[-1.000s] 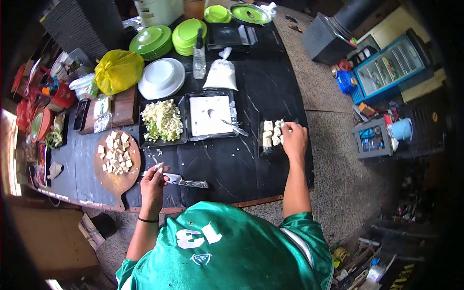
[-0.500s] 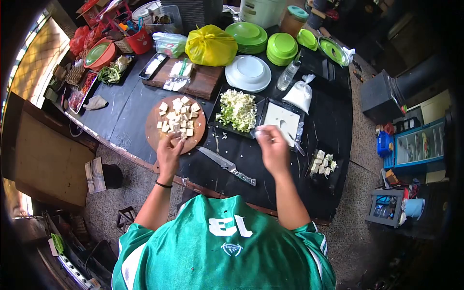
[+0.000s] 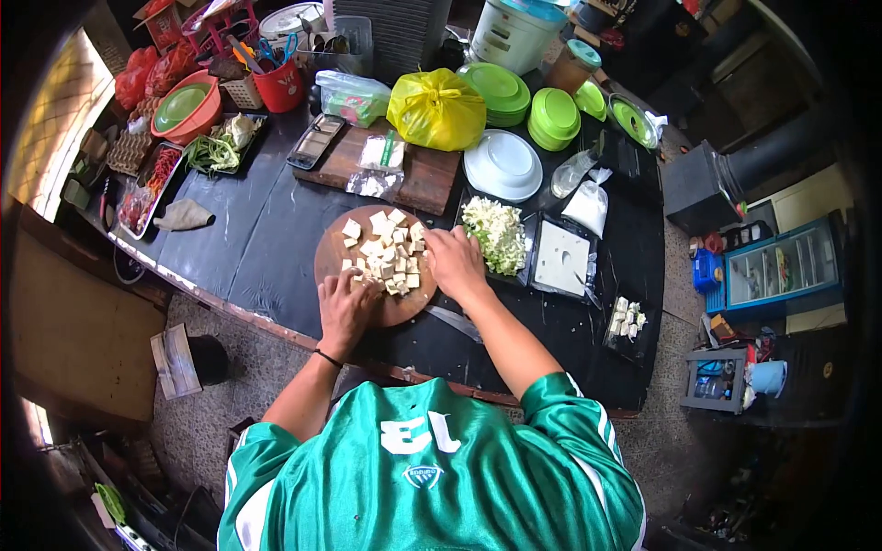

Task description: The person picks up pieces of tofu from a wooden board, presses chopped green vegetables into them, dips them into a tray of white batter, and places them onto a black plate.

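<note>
Pale tofu cubes (image 3: 386, 250) lie in a loose pile on a round wooden cutting board (image 3: 333, 241). My left hand (image 3: 347, 308) rests at the near left of the pile, fingers apart and bent against the closest cubes. On the right side, my right hand (image 3: 455, 262) reaches over the board's edge with fingers extended beside the cubes; it appears to hold nothing. Partly hidden under my right forearm is a knife, whose blade (image 3: 453, 321) lies on the table. A black tray of chopped white and green vegetables (image 3: 494, 234) sits just beyond my right hand.
Right of the vegetables are a tray with a white slab (image 3: 561, 257) and a small tray of white cubes (image 3: 627, 319). Behind the round board stand a rectangular wooden board (image 3: 427, 174), a yellow bag (image 3: 436, 108), white plates (image 3: 503, 165) and green plates (image 3: 553, 118).
My right hand has moved left from near the white slab to the round board. My left hand still touches the pile's near side. The view has shifted, with the table lying further right.
</note>
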{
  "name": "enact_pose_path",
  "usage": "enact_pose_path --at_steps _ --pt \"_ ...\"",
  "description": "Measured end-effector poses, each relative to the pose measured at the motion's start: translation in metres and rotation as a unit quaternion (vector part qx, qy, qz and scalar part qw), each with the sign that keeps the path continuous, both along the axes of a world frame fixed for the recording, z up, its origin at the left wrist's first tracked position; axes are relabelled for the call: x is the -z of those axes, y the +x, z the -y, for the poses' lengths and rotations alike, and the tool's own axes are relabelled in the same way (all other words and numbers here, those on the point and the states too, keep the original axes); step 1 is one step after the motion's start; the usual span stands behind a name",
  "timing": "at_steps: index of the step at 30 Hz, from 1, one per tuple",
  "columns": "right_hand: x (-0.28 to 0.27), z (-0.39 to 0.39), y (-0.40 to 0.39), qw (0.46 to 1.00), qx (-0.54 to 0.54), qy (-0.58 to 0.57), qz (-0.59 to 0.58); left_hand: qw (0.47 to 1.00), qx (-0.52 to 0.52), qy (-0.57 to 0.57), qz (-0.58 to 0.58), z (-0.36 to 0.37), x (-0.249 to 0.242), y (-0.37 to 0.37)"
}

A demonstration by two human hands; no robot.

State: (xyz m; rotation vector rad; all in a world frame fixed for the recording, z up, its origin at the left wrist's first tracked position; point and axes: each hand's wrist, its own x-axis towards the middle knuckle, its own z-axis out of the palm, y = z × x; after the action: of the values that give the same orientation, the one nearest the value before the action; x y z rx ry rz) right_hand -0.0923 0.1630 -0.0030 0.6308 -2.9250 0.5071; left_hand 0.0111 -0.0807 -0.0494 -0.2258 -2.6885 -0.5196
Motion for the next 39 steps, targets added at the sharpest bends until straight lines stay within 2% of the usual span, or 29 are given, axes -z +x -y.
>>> enact_pose_path --at_steps 4,6,8,12,14,19,24,29,30,32,34,36,39 --pt "0.015 0.016 -0.019 0.998 -0.017 0.048 -0.025 0.998 0.051 0.033 0.010 0.020 -0.003 -0.010" --pt "0.018 0.019 -0.021 0.996 -0.030 0.085 0.009 0.997 0.061 0.042 0.004 0.029 -0.006 -0.014" --pt "0.021 0.022 -0.020 0.998 -0.021 0.062 0.004 0.993 0.100 0.058 0.019 0.039 -0.006 -0.018" --pt "0.007 0.026 -0.017 0.998 0.001 0.014 0.055 0.989 0.106 0.096 0.029 0.047 -0.014 -0.028" --pt "0.001 0.028 -0.021 0.991 0.039 -0.022 0.126 0.988 0.094 0.122 0.001 0.048 -0.014 -0.039" --pt "0.005 0.024 -0.033 0.980 0.060 0.016 0.191 0.985 0.100 0.143 -0.015 0.046 -0.021 -0.071" --pt "-0.003 0.021 -0.032 0.979 0.061 0.008 0.193 0.984 0.097 0.149 -0.025 0.039 -0.023 -0.105" --pt "-0.014 0.015 -0.034 0.955 0.061 -0.063 0.284 0.979 0.153 0.122 0.055 0.026 -0.033 -0.146" --pt "-0.008 0.014 -0.033 0.954 0.061 -0.064 0.287 0.981 0.166 0.084 0.058 0.021 -0.033 -0.154" --pt "0.005 0.009 -0.033 0.972 0.035 -0.083 0.215 0.979 0.194 0.008 0.059 0.010 -0.034 -0.167" --pt "-0.001 0.008 -0.032 0.975 0.029 -0.091 0.199 0.980 0.193 -0.001 0.037 0.001 -0.032 -0.174" --pt "-0.005 0.007 -0.031 0.977 0.071 -0.062 0.190 0.974 0.195 -0.076 0.084 -0.005 -0.032 -0.177" --pt "-0.004 0.001 -0.030 0.977 0.087 -0.121 0.153 0.976 0.180 -0.090 0.081 -0.011 -0.031 -0.176"
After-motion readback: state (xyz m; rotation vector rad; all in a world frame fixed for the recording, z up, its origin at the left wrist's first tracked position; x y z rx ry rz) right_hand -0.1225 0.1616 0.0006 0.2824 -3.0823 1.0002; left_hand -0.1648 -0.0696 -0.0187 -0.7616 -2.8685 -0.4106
